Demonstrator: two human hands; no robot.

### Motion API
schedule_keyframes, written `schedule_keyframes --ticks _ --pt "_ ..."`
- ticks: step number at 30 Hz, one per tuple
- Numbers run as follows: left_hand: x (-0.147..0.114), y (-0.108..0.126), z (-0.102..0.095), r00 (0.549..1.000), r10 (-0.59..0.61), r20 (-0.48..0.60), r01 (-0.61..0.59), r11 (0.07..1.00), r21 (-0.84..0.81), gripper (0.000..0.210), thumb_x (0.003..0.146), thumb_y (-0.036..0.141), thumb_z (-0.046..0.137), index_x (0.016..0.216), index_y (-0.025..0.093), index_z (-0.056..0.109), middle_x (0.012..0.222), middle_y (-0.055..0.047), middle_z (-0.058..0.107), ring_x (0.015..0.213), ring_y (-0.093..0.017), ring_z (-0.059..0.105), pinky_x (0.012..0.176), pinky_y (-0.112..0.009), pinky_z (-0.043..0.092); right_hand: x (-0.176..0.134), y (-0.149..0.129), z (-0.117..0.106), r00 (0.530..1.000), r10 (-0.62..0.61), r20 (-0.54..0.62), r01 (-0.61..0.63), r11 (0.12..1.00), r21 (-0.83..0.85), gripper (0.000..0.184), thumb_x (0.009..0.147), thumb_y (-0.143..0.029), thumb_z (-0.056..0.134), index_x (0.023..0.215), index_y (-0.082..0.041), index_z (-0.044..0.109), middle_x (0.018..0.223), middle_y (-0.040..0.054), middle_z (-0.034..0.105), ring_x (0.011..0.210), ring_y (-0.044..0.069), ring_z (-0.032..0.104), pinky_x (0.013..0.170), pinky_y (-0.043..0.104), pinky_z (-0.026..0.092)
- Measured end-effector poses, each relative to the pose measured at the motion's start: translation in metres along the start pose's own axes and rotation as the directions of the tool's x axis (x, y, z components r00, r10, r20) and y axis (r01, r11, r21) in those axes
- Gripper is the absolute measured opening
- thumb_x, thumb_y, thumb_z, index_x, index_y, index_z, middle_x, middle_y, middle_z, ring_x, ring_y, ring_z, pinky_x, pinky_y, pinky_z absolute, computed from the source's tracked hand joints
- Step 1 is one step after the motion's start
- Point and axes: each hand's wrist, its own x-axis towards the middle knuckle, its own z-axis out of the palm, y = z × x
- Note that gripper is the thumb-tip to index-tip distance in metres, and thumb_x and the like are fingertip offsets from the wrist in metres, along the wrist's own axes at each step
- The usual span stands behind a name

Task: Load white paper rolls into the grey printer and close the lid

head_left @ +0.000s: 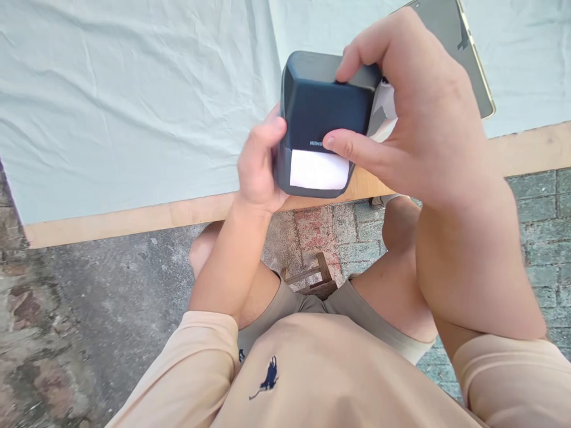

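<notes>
A dark label printer [332,113], with "NIIM" lettering partly covered by my thumb, is held up over the table's front edge. White label paper [319,170] shows along its lower front. My left hand [263,157] is closed around the printer's left side, with its fingers mostly hidden behind. My right hand [414,113] grips the printer from the right: the thumb presses on the front face and a fingertip rests on the upper edge. Between that hand and the printer, a white crumpled piece [384,110] shows; I cannot tell what it is.
A pale blue cloth [134,107] covers the wooden table [134,217]. Behind my right hand lies a phone or tablet [473,65] with a gold-coloured edge. Below, a small wooden stool [323,276] shows between my legs, over paved ground [366,232].
</notes>
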Motion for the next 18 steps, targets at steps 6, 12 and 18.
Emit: schedule_keyframes --ticks 6,12,18 --pt "0.003 -0.005 -0.001 0.966 -0.016 -0.260 0.021 1.000 0.016 0.030 0.077 0.048 0.043 0.084 0.024 0.059 0.071 -0.003 0.063 0.103 -0.025 0.065 0.089 -0.040 0.054 -0.002 0.001 -0.005 0.995 -0.035 -0.096 0.037 0.999 0.022 0.036 0.081 -0.037 0.060 0.111 -0.017 0.060 0.111 0.0092 0.054 0.121 0.023 0.047 0.105 0.037 0.041" --pt "-0.001 0.002 0.005 0.987 -0.033 -0.160 0.015 0.993 -0.115 0.020 0.078 0.035 0.042 0.078 0.022 0.057 0.072 -0.003 0.061 0.096 -0.021 0.066 0.085 -0.031 0.055 -0.002 0.001 -0.010 0.998 -0.050 0.032 0.050 0.999 0.020 0.046 0.075 -0.029 0.063 0.119 -0.017 0.058 0.118 0.0126 0.047 0.119 0.025 0.046 0.104 0.042 0.041" --pt "-0.004 0.008 0.011 0.990 -0.062 -0.128 0.043 0.988 -0.149 0.029 0.082 0.043 0.037 0.082 0.022 0.058 0.076 -0.004 0.061 0.112 -0.025 0.061 0.092 -0.036 0.053 -0.003 -0.003 -0.010 0.981 0.063 -0.185 -0.041 0.992 0.120 0.021 0.083 -0.036 0.056 0.096 -0.019 0.058 0.088 0.0051 0.051 0.099 0.023 0.055 0.091 0.042 0.049"
